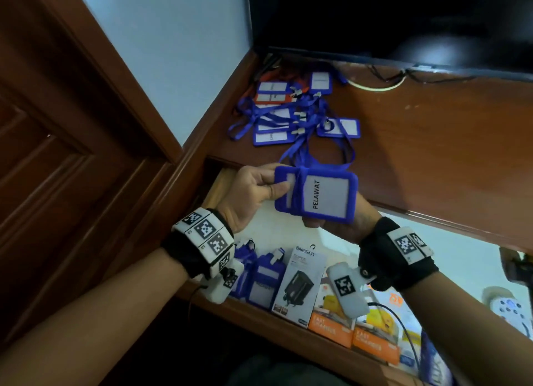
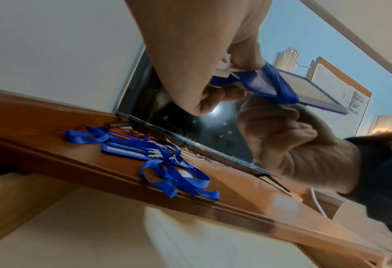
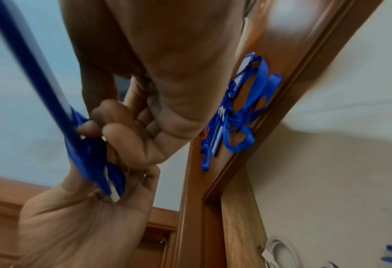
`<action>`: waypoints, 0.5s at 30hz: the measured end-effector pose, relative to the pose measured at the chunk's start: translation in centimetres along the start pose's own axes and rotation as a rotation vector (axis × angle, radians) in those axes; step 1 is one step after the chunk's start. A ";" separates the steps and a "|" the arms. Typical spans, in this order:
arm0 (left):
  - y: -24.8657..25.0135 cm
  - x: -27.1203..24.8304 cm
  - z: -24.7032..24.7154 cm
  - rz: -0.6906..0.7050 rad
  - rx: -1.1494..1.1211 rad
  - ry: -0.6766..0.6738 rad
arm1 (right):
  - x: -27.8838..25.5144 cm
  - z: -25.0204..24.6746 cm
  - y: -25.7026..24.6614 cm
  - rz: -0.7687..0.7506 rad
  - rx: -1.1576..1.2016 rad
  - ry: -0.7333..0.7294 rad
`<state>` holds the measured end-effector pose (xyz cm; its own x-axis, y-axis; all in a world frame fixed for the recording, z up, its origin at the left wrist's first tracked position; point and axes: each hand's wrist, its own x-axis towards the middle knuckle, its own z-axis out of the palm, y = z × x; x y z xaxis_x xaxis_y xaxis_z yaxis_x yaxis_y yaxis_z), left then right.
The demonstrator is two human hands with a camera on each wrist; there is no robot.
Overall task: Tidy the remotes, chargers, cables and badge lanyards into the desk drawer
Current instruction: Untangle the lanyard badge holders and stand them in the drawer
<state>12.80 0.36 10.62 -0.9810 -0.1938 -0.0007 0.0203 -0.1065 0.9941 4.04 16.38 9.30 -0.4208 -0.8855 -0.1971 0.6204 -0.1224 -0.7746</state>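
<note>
Badge holder (image 1: 315, 194) up over the open drawer (image 1: 288, 232), lanyard wrapped round it. My left hand (image 1: 253, 195) pinches the clip end, my right hand (image 1: 346, 221) cups it from below, fingers curled. I judge it light, stiff plastic, strap floppy, so grip the edges. More lanyards (image 1: 288, 114) lie tangled on the wooden tabletop (image 1: 432, 143), under a dark screen (image 1: 403, 19).
</note>
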 end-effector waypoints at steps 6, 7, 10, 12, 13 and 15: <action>-0.8 1.0 -2.9 -0.111 0.116 -0.119 | 1.8 -1.0 1.1 0.208 -0.151 0.034; -1.0 1.1 -3.3 -0.139 0.136 -0.143 | 2.1 -1.4 1.4 0.224 -0.190 0.042; -1.6 1.4 -4.4 -0.245 0.230 -0.236 | 3.2 -2.8 1.3 0.266 -0.325 0.064; -2.1 1.7 -5.2 -0.333 0.339 -0.277 | 4.2 -4.0 0.0 0.241 -0.499 0.146; -2.6 1.9 -5.8 -0.379 0.397 -0.303 | 4.9 -4.8 -0.8 0.183 -0.588 0.264; -3.5 2.2 -6.7 -0.459 0.562 -0.418 | 6.5 -6.7 -2.5 -0.001 -0.682 0.554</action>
<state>11.90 -6.20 6.41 -0.8614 0.1393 -0.4885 -0.3891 0.4371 0.8109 -4.69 13.89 5.93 -0.7914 -0.5192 -0.3227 0.1641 0.3281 -0.9303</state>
